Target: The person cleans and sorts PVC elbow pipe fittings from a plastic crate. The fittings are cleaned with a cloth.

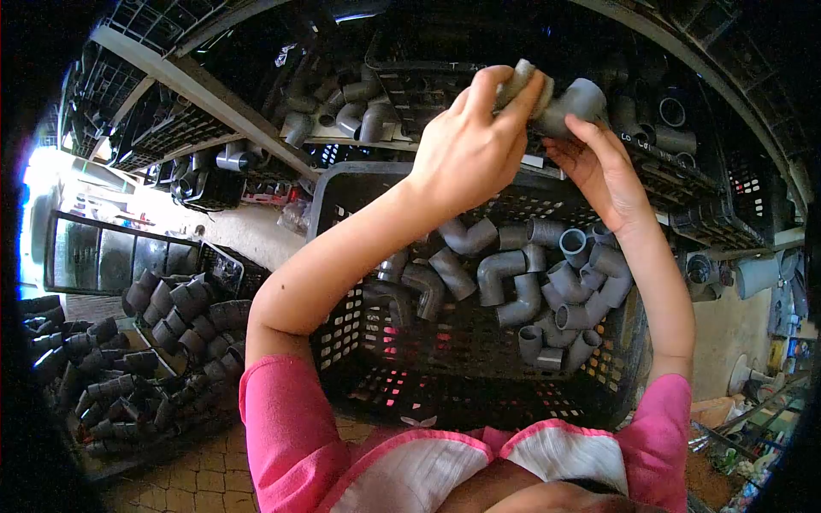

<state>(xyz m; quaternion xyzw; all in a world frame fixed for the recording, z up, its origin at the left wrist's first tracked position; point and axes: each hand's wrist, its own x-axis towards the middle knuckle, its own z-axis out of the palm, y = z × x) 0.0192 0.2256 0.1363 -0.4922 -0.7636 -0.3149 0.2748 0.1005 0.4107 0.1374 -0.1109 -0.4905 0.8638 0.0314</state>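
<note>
Raised above the far rim of a black plastic crate (318, 201), my left hand (479, 137) is closed on a pale beige cloth (543, 92), folded up between the fingers. My right hand (605, 167) grips a grey pipe elbow (585, 101), thumb on its near side and the other fingers underneath. The cloth is right beside the elbow; whether they touch is hard to tell. Below my hands, several grey pipe elbows (500, 275) lie loose in the back and right part of the crate. One elbow (573, 244) there has its round opening facing up.
Dark crates (658, 175) with more fittings stand on a shelf behind the crate. Further elbows (372, 120) sit on that shelf's left part. At the left, many dark fittings (184, 312) are piled low. A metal rack beam (205, 98) crosses the upper left.
</note>
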